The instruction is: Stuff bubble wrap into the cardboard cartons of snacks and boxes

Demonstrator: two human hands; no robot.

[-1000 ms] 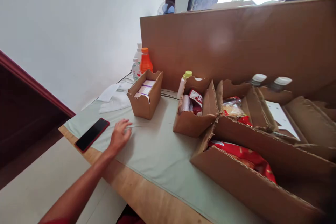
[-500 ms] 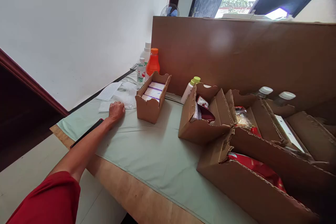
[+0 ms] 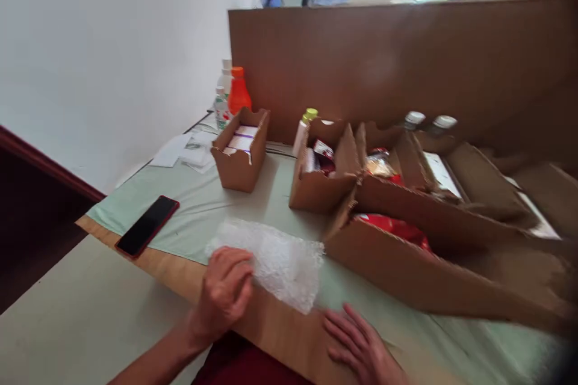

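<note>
A crinkled, clear sheet of bubble wrap (image 3: 282, 261) lies at the table's front edge. My left hand (image 3: 227, 286) is at its left end, fingers curled and closed on the wrap; the fingertips are partly hidden. To the right of the sheet, my right hand (image 3: 359, 343) rests by the wooden edge with its fingers stretched out and nothing in it. It is close to the sheet's lower right corner but apart from it.
A phone (image 3: 148, 225) lies at the left. Behind stand a small cardboard box (image 3: 238, 175) with white packs, more cardboard bins (image 3: 388, 271) with packaged goods on the right, and bottles (image 3: 239, 91). More clear wrapping (image 3: 197, 153) lies near the wall.
My left hand has come back from the wrapping by the wall to the table's front, where a sheet of bubble wrap now lies. My right hand has entered the view. The camera has shifted.
</note>
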